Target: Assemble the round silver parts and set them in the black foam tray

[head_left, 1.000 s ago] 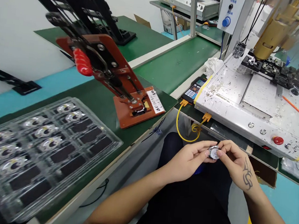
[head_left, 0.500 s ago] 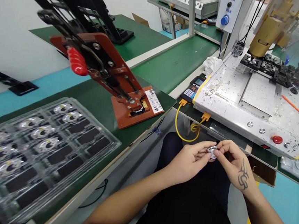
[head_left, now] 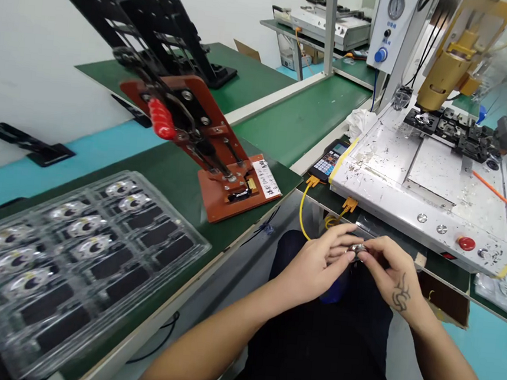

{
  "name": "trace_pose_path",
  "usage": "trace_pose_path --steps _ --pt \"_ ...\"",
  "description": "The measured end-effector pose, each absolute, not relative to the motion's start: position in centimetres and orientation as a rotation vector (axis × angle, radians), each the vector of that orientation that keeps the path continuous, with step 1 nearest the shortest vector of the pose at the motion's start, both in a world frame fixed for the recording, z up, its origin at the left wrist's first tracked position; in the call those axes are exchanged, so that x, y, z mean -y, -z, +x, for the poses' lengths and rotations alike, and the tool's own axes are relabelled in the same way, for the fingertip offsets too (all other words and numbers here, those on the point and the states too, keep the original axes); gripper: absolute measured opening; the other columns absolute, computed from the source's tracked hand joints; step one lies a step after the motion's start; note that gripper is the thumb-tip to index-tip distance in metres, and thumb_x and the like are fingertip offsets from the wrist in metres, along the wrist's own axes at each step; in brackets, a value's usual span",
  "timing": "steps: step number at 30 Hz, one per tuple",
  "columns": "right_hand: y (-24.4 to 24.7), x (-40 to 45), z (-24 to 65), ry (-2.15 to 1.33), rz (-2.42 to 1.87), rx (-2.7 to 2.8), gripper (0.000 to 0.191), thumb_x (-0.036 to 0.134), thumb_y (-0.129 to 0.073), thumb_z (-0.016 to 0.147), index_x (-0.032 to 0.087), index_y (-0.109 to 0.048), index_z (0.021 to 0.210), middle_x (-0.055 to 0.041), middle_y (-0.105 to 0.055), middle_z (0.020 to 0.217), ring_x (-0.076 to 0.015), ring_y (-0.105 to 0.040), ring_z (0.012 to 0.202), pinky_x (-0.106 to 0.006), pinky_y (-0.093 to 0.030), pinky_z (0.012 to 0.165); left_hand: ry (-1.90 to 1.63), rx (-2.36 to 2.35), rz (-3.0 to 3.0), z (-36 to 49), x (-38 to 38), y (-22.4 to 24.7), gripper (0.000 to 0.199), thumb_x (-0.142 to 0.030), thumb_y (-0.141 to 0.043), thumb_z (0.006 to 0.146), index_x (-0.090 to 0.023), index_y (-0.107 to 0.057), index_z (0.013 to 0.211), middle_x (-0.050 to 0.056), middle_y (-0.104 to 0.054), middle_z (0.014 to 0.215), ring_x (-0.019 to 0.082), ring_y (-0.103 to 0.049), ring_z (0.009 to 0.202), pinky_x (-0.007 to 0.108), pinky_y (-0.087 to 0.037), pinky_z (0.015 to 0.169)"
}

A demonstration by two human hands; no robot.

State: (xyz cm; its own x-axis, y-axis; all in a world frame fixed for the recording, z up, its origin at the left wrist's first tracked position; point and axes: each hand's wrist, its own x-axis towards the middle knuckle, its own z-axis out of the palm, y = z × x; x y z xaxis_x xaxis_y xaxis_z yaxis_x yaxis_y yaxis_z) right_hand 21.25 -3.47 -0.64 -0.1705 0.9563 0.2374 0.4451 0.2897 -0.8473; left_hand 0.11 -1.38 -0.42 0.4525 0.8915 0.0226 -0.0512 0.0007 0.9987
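Note:
A small shiny silver part (head_left: 357, 250) is pinched between both hands above my lap. My left hand (head_left: 318, 263) grips its left side with thumb and fingers. On the other side, the thumb and fingers of my right hand (head_left: 391, 270) close on its edge. Fingertips cover much of the part, so its exact kind cannot be made out. Similar silver parts (head_left: 93, 246) lie in several pockets of a clear plastic tray (head_left: 176, 260) on the green table to the left.
An orange-brown clamp fixture (head_left: 217, 201) with a red handle (head_left: 161, 118) stands at the table edge. Ahead to the right is a white machine (head_left: 370, 176) with a red button (head_left: 466, 243) and a gold head (head_left: 443, 76). A keypad controller (head_left: 327, 161) with yellow cable sits beside it.
The silver part has tilted, now showing more of its edge than its face. My left fingers have spread somewhat. The whole view has shifted slightly.

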Motion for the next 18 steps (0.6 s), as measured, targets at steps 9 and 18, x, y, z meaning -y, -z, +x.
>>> trace_pose_path --steps 9,18 --pt "1.2 2.5 18.4 -1.291 -1.224 1.233 0.038 0.057 -0.08 0.093 0.021 -0.065 0.094 0.002 -0.064 0.071 -0.0129 -0.057 0.058 -0.027 -0.048 0.056 -1.019 -0.902 1.14 0.1 1.2 0.4 0.031 -0.041 -0.081 0.093 -0.016 -0.069 0.109 0.005 -0.075 0.094 0.018 -0.073 0.082 0.031 -0.064 0.077" --pt "0.6 2.6 18.2 -1.244 -1.185 1.368 0.034 0.052 -0.079 0.096 0.022 -0.067 0.108 -0.0013 -0.068 0.082 -0.0151 -0.063 0.064 -0.028 -0.054 0.055 -1.024 -0.939 1.222 -1.0 1.8 -0.9 0.026 -0.041 -0.078 0.095 -0.017 -0.069 0.103 0.004 -0.074 0.087 0.018 -0.072 0.077 0.03 -0.06 0.072"
